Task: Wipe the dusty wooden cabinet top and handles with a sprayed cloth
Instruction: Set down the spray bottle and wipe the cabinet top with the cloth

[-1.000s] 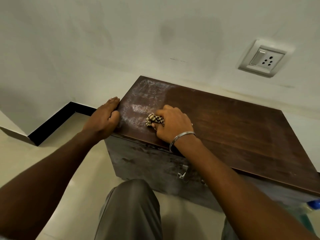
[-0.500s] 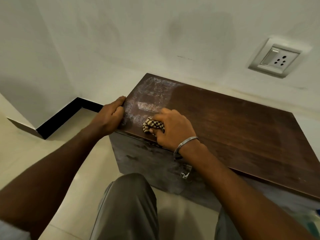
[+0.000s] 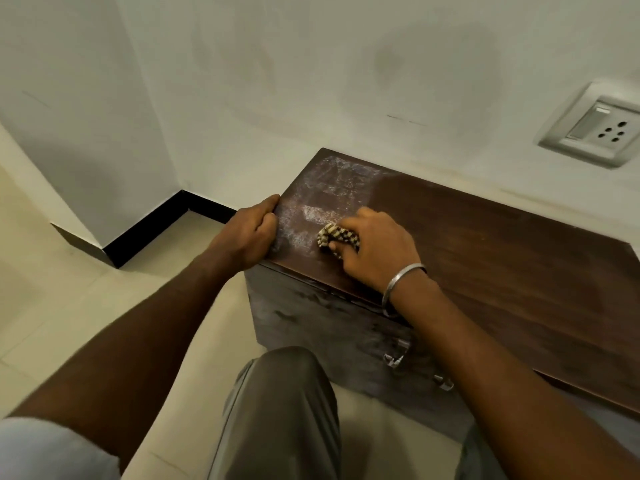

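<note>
At frame centre, the right hand (image 3: pixel 375 249) is gripping a bunched checked cloth (image 3: pixel 337 237), fingers curled round it, pressing it onto the cabinet top (image 3: pixel 485 254). Just left of it, the left hand (image 3: pixel 246 233) is clasping the top's left edge, probably steadying the cabinet against the rubbing. The cloth is sitting at the pale dust patch (image 3: pixel 332 188), which is reaching toward the top's upper-left corner. The handles (image 3: pixel 396 359), lower centre, are looking unwiped.

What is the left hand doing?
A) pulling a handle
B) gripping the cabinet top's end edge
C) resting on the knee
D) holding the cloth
B: the left hand grips the cabinet top at its dusty end, while the right hand holds the checked cloth.
</note>
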